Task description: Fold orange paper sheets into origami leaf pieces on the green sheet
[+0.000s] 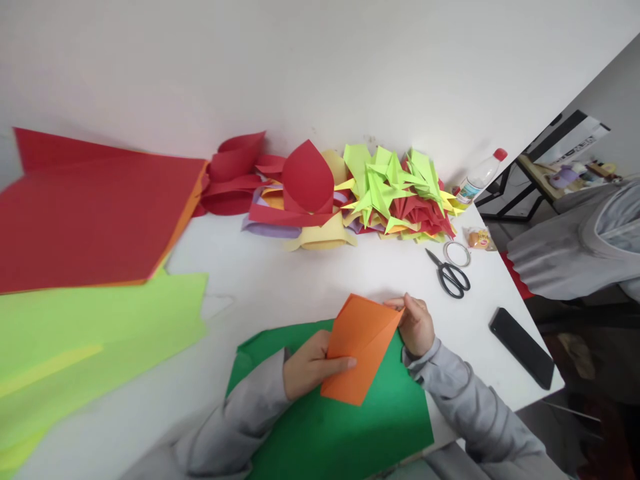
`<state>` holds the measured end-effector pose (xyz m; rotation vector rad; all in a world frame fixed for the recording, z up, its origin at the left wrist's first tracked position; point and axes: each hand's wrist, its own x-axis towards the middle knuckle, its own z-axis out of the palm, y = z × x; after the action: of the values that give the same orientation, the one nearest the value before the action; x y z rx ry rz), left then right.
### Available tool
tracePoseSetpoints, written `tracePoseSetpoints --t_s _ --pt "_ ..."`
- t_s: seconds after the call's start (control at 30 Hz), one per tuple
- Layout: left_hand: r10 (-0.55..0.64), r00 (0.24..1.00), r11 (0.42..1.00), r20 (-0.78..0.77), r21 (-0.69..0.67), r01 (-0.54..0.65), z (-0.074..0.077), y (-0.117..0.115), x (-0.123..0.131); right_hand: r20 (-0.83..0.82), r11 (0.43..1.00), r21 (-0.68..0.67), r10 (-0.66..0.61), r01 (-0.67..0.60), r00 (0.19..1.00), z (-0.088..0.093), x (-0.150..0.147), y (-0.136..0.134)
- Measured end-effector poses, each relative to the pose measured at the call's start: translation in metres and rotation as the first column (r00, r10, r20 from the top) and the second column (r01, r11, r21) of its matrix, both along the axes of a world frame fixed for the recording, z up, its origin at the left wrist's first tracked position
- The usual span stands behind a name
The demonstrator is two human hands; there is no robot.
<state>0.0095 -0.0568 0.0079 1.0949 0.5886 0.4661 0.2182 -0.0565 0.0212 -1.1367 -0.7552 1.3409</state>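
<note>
A folded sheet of orange paper (363, 343) is held up above a large green sheet (345, 433) lying on the white table. My left hand (315, 363) grips its left edge, the thumb flat on the front and the fingers hidden behind. At the paper's upper right corner, my right hand (417, 323) pinches the pointed tip between thumb and fingers. A diagonal crease runs down the orange paper from that corner.
Red sheets (90, 220) and lime-green sheets (125, 320) lie left. Along the wall sit folded red shapes (307, 177) and a pile of spiky green pieces (387, 180). Rightward are scissors (450, 273), a tape roll (457, 253), a snack packet (480, 239), a bottle (480, 177) and a black phone (521, 347).
</note>
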Motion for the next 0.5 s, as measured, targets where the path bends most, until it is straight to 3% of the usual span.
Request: tracePoseSetpoints --t_s 0.33,0.5 --pt "0.066 0.997 0.998 -0.028 -0.02 -0.066 -0.0027 -0.0031 -0.0007 0.023 0.998 0.016 0.063 -0.063 0.998 -0.0041 0.0047 0.0018" --pt "0.104 0.994 0.994 -0.047 0.036 -0.102 -0.0005 -0.0011 0.001 0.009 0.994 0.006 0.108 -0.108 0.994 -0.0039 0.0044 -0.0004"
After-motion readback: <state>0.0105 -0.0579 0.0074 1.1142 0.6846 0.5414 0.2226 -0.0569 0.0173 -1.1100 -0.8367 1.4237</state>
